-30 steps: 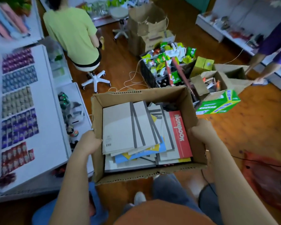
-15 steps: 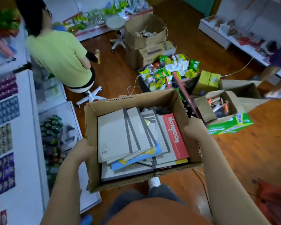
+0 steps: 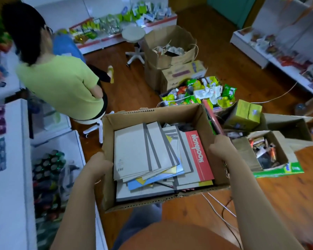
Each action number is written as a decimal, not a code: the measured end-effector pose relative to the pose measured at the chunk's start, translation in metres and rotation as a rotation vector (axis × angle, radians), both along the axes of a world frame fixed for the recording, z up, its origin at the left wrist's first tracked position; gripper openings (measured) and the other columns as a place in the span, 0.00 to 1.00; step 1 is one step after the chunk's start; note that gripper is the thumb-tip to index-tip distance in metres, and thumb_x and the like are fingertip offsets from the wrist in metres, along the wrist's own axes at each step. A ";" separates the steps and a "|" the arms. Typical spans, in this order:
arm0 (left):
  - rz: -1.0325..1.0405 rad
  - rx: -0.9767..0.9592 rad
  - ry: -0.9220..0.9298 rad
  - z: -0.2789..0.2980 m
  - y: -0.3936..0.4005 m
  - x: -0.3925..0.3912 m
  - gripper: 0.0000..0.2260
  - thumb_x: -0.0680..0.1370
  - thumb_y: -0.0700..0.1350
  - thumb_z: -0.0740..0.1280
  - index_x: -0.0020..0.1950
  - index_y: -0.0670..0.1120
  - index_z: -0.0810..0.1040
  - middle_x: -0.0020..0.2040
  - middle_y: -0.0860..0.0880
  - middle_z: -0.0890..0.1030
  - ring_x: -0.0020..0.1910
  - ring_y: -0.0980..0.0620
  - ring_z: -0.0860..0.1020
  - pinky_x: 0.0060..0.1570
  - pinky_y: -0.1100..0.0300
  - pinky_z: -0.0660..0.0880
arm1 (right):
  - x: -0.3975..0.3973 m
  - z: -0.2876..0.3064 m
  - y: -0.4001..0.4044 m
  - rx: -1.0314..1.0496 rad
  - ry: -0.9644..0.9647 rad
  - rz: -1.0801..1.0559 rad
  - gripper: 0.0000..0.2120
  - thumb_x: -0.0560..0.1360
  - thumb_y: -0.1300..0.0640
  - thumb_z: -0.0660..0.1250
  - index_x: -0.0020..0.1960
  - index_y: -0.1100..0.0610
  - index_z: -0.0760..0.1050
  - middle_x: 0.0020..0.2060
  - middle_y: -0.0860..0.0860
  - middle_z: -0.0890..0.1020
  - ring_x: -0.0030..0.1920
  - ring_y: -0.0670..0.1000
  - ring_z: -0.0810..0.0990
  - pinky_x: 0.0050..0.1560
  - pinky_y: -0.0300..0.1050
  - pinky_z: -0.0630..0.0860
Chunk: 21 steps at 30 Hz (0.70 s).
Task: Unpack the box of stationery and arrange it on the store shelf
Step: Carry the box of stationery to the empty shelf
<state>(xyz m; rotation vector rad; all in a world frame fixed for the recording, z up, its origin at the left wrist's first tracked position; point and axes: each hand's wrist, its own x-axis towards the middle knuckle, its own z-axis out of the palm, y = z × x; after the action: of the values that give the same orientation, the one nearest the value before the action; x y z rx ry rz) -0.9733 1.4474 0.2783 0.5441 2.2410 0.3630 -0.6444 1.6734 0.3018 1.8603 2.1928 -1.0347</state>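
Wooden floorboards strewn with open cartons and a crate of bright snack packets form the backdrop as a person carries an open brown cardboard box (image 3: 163, 116) of stationery through a small shop. Held at waist height above the floor, the box is gripped from both short sides: the left hand (image 3: 98, 165) curls round its left wall and the right hand (image 3: 221, 148) wraps the right wall, so the load hangs between the two forearms.

Inside the box, a fanned stack of grey-spined, pale grey notebooks (image 3: 134, 150) fills the left half, nearer the left hand, their long edges running away from the carrier toward the box's far wall. A red-covered notebook (image 3: 199, 157) lies along the right wall, just beside the right hand, with blue and yellow covers showing under the stack near the front wall.

Left of the box stands a white store shelf unit (image 3: 13, 159) hung with rows of small packets, its lower tray just beside the left forearm. Beyond the box's far left corner, a person in a lime-green shirt (image 3: 61, 85) sits on a white stool, back turned.

Nothing appears unpacked yet. Shelving looks to call for turning the box leftward toward the shelf and setting it down, which would free a hand for the notebooks.
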 end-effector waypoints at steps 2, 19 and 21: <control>-0.004 0.006 -0.020 0.002 0.035 -0.031 0.02 0.75 0.35 0.65 0.43 0.40 0.75 0.43 0.42 0.78 0.39 0.47 0.76 0.33 0.59 0.70 | -0.031 0.002 0.030 -0.003 -0.019 0.010 0.15 0.75 0.64 0.63 0.32 0.59 0.64 0.31 0.51 0.68 0.39 0.55 0.70 0.31 0.44 0.61; -0.105 0.017 -0.081 -0.008 0.325 -0.246 0.21 0.70 0.41 0.74 0.62 0.43 0.78 0.51 0.45 0.83 0.49 0.46 0.81 0.52 0.48 0.80 | -0.211 -0.015 0.310 -0.006 -0.021 -0.044 0.10 0.72 0.62 0.65 0.34 0.64 0.69 0.34 0.58 0.73 0.43 0.61 0.76 0.35 0.45 0.63; -0.083 0.046 -0.108 -0.008 0.366 -0.261 0.16 0.68 0.40 0.76 0.55 0.45 0.81 0.51 0.46 0.84 0.49 0.46 0.81 0.55 0.49 0.79 | -0.234 -0.023 0.354 0.010 -0.055 -0.028 0.07 0.72 0.62 0.66 0.40 0.66 0.74 0.40 0.62 0.77 0.46 0.63 0.77 0.35 0.45 0.63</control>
<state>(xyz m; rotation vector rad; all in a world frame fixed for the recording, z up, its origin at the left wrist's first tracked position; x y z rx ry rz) -1.2343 1.8130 0.2706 0.6248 2.1043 0.3935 -0.8780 2.0277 0.2787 1.9056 2.1512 -0.9663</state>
